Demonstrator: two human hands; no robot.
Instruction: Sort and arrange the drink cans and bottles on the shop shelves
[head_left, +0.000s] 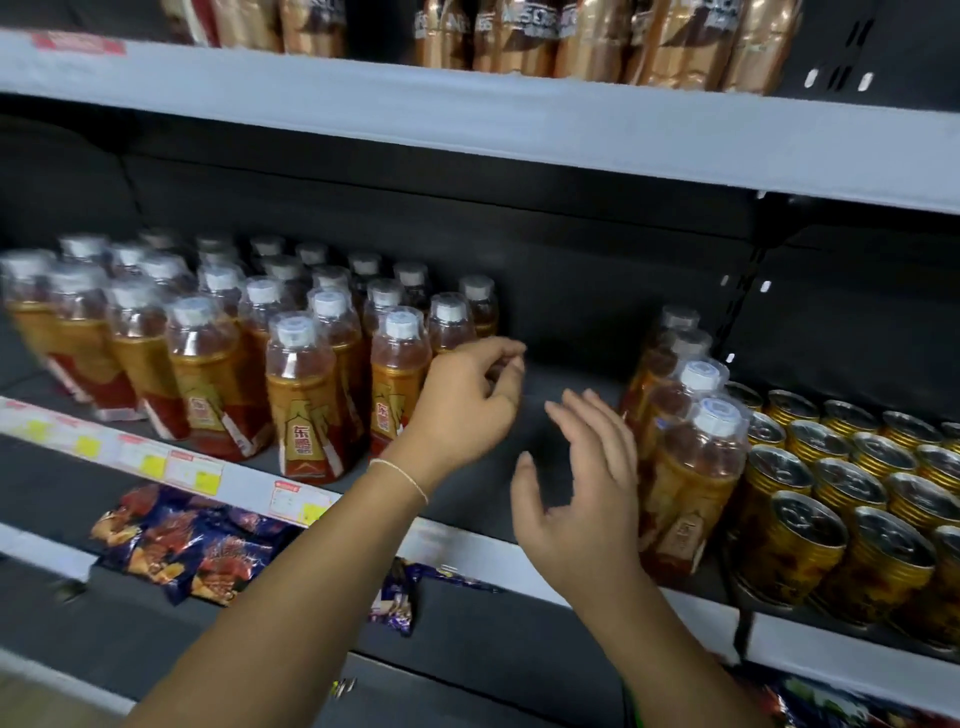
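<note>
Several amber drink bottles (301, 395) with white caps and red-gold labels stand in rows on the left of the middle shelf (478, 483). A single file of the same bottles (691, 483) stands to the right, beside several gold cans (831, 499). Between the two bottle groups is a bare gap of shelf. My left hand (467, 400) hovers in that gap beside the nearest left bottle, fingers loosely curled and holding nothing. My right hand (582, 488) is spread open, fingers straight, just left of the front bottle of the file; I cannot tell if it touches it.
Gold-wrapped bottles (597, 41) fill the upper shelf. Price tags (192, 467) line the middle shelf's front edge. Snack packets (192, 540) lie on the lower shelf. A dark slotted upright (743, 291) divides the bays at the right.
</note>
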